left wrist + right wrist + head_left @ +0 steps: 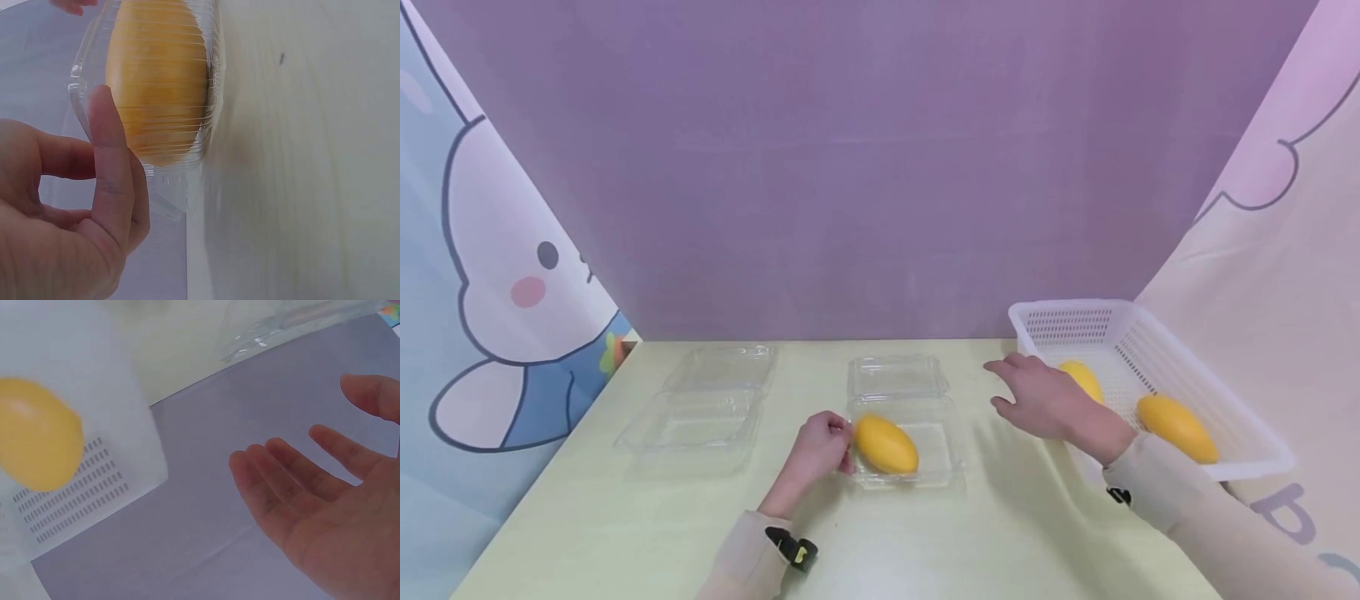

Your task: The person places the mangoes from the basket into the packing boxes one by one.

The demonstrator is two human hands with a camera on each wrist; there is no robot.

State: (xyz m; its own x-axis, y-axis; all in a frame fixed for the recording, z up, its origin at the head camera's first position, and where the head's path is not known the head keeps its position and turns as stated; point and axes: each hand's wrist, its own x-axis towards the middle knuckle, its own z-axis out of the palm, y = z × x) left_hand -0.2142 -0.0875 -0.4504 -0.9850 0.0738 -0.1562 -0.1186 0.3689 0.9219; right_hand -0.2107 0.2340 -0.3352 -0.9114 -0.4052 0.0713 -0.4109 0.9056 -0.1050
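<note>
A yellow mango (887,444) lies in the left part of an open clear plastic clamshell box (953,442), whose lid (898,377) is laid back behind it. At the box's left side, my left hand (820,446) pinches the rim between thumb and fingers; the left wrist view shows a finger (112,169) against the ribbed wall beside the mango. My right hand (1045,400) is in the air, left of a white perforated basket (1240,408). Its fingers are spread and relaxed, and the palm holds nothing in the right wrist view.
Two more mangoes, one farther back (1081,379) and one nearer (1177,427), lie in the basket at the right. Another open clear clamshell box (700,421) stands on the left of the pale table (910,550). A purple panel (880,183) rises behind the table.
</note>
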